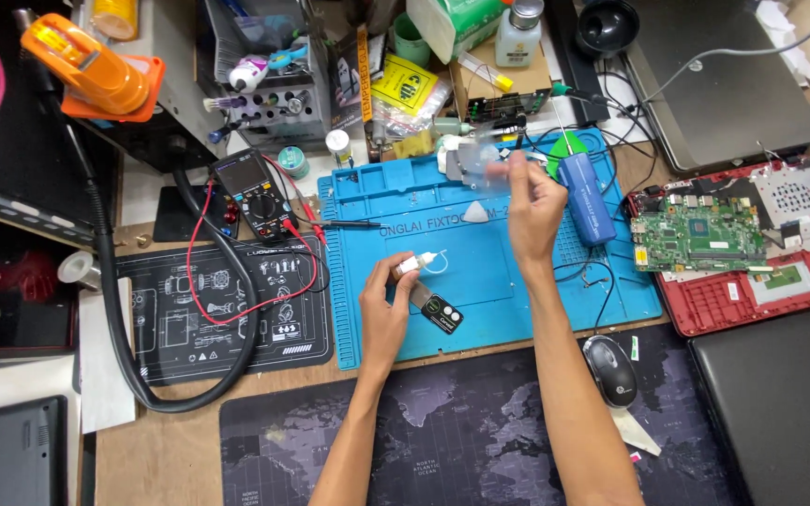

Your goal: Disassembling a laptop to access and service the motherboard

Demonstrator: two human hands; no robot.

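— What did the counter (pixel 180 440) look like, going from the left toward the blue mat?

— It was wooden and crowded. Far left of the blue mat (pixel 480 309) stood an orange-headed tool (pixel 86 70), with a thick black hose (pixel 142 309) curling beneath it. Nearer the mat lay a black printed mat (pixel 227 319), and a multimeter (pixel 253 195) sat just off the blue mat's left corner, its red lead (pixel 236 309) trailing over the printed mat. Below the blue mat stretched a dark map-printed desk pad (pixel 461 440) carrying a black mouse (pixel 608 370). Right of the blue mat lay an opened red laptop base (pixel 771 290) holding a green circuit board (pixel 700 234), with a grey laptop (pixel 733 94) above it.

— And the hands?

— The left hand (pixel 384 314) was over the middle of the blue mat, wrist bent, its fingers (pixel 403 272) pinched narrowly on a small white-tipped tube (pixel 421 261). A small black module (pixel 442 314) lay on the mat just beside that hand. The right hand (pixel 534 211) was raised over the mat's upper part, its fingers (pixel 516 169) closed on a clear plastic piece (pixel 480 164), which was blurred. A blue cylindrical tool (pixel 585 199) rested on the mat just right of that hand.
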